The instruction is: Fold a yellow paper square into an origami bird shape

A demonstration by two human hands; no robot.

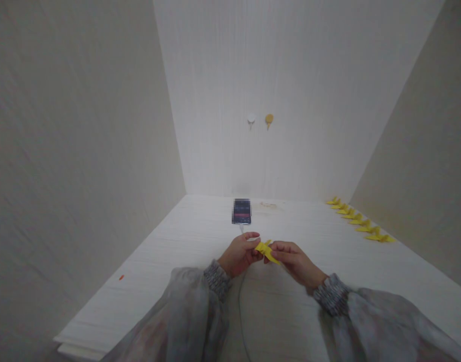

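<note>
A folded piece of yellow paper (267,251) is held between my two hands, above the white table. My left hand (243,255) pinches its left end between thumb and fingers. On the other side, my right hand (292,259) grips the right part, with the thumb on top. The fold has pointed ends; its finer creases are too small to make out. Beyond my left hand lies a phone (241,211) with a lit, blurred screen and a cable (240,296) running from it toward me.
Several folded yellow paper figures (360,222) stand in a row along the table's right edge. A small orange-red piece (121,277) lies at the left. White and tan hooks (269,118) are on the back wall. Panels rise on both sides of the table (170,251).
</note>
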